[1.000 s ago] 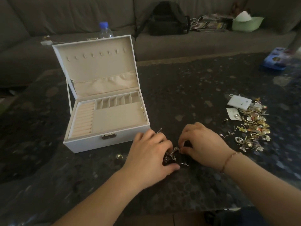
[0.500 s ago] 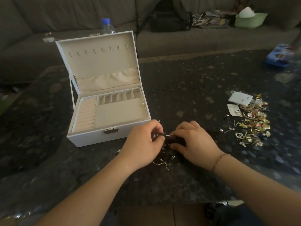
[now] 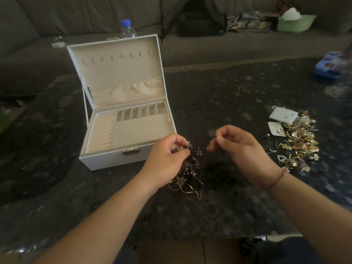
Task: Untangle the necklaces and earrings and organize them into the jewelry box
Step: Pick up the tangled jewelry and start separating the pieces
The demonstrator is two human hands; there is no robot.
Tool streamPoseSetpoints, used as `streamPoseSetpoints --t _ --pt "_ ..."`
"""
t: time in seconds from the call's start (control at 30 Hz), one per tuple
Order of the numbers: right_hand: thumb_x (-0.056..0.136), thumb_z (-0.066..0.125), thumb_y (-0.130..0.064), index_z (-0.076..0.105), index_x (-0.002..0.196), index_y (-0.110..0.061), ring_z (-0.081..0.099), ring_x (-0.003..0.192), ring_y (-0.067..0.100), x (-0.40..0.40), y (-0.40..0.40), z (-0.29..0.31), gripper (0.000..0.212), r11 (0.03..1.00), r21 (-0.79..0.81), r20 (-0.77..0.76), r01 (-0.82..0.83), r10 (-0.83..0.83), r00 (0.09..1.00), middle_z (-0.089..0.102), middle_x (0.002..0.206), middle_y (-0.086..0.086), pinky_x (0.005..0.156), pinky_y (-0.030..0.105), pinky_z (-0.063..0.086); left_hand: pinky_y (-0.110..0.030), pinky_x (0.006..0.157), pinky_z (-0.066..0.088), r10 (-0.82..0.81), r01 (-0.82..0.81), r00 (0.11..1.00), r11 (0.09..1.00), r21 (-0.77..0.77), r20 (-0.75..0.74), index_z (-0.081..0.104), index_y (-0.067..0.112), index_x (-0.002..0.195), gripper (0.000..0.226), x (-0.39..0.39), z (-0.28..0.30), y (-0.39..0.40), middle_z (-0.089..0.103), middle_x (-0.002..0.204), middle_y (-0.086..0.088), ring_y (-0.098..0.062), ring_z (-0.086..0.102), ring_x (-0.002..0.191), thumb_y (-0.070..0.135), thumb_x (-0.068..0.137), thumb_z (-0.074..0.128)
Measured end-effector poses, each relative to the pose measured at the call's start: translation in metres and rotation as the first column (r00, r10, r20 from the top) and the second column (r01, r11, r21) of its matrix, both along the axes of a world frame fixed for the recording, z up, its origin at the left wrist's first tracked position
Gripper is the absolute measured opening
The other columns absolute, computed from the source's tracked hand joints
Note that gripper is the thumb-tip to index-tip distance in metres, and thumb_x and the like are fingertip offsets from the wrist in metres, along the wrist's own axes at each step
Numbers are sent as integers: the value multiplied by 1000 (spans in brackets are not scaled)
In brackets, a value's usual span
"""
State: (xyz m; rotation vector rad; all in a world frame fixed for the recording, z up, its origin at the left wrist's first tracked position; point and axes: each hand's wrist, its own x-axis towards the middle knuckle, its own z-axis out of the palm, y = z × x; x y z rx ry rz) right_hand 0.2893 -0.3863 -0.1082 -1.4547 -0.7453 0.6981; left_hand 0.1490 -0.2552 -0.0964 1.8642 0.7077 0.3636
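Observation:
A white jewelry box stands open on the dark table, lid up, its cream tray showing ring rolls and small compartments. Just right of its front corner, my left hand grips a tangled clump of necklaces, dark with gold chain trailing down onto the table. My right hand is a short way to the right of the clump and pinches a thin dark strand that runs down from its thumb and forefinger. A pile of gold earrings lies at the right, with two white earring cards at its upper left.
The dark speckled table reaches back to a grey sofa. A water bottle stands behind the box lid. On the sofa sit a black bag, magazines and a green tub. A blue box lies at the far right.
My hands have lifted the tangle off the table and drawn apart. The right hand has moved right, pulling a thin strand out of the clump that the left hand holds.

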Motion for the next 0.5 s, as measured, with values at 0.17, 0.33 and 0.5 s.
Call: streamPoseSetpoints --t 0.17,0.33,0.5 --pt "96 53 -9 53 83 -14 35 50 14 -2 0 8 14 991 130 -133 -40 58 989 39 56 -4 51 31 38 -17 61 49 -28 22 999 988 153 40 63 29 108 22 -1 -5 1 68 95 11 -7 64 70 13 93 65" --pt "93 60 -19 59 79 -21 31 45 10 3 -4 20 14 997 77 32 -4 2 999 39 54 -6 41 20 26 -7 65 43 -117 95 992 925 369 39 67 31 109 30 -3 -3 -2 62 96 24 6 59 74 6 93 62" --pt "98 53 -14 55 82 -16 36 47 12 8 -5 25 17 993 61 131 100 -107 986 43 52 -9 44 24 32 -6 74 44 -261 261 965 943 204 -30 66 30 91 19 0 8 -1 65 86 20 3 61 87 16 98 56"
